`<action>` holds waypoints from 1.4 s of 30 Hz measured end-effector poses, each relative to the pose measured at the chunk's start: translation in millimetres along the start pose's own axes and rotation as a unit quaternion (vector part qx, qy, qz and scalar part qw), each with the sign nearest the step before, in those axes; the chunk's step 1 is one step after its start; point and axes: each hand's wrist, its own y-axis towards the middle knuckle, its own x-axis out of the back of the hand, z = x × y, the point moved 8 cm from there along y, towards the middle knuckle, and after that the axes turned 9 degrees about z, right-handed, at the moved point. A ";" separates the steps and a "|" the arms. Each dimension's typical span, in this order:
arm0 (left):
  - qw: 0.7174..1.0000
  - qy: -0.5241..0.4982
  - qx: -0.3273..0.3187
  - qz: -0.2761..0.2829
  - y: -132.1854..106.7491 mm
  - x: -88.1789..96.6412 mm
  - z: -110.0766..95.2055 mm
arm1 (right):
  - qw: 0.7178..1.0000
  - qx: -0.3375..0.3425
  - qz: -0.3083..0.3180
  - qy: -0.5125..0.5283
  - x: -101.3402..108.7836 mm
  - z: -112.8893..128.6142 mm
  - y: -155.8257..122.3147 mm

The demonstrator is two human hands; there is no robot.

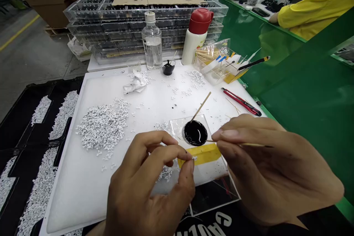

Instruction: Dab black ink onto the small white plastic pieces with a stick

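Between thumb and forefinger, my left hand [155, 180] pinches a tiny white piece [194, 158] above a clear plate [177, 127]. My right hand [265, 162] grips a thin wooden stick [253, 144], whose tip points left at a small round dish of black liquid [195, 133]. Whether that tip touches the dish I cannot tell. Another wooden stick [201, 106] leans in the dish. Yellow tape [206, 154] crosses the plate just below it. More small white pieces [164, 171] lie behind my left fingers, partly hidden.
On the white board [72, 188] is a heap of white pieces [103, 127]. Behind stand a clear bottle [152, 44], a red-capped flask [195, 38], a small black cup [168, 68] and stacked clear trays [118, 25]. A red utility knife [240, 101] lies right. A person's yellow sleeve [315, 7] shows beyond the green partition.
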 end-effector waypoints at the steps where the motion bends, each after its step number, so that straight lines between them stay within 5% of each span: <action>1: 1.000 0.000 0.001 -0.001 0.0 -0.4 0.5 | 1.000 0.008 -0.004 -0.004 0.7 1.8 1.3; 8: 1.000 0.001 0.008 -0.003 -2.6 -0.3 2.6 | 0.997 -0.009 0.080 -0.011 -2.0 1.0 6.6; 31: 1.000 0.021 0.014 0.004 0.8 -0.1 2.0 | 0.996 -0.019 0.076 -0.039 3.2 6.6 7.7; 42: 1.000 0.002 0.018 0.015 0.9 -0.8 2.6 | 0.986 -0.098 0.129 -0.027 -2.6 1.7 -11.2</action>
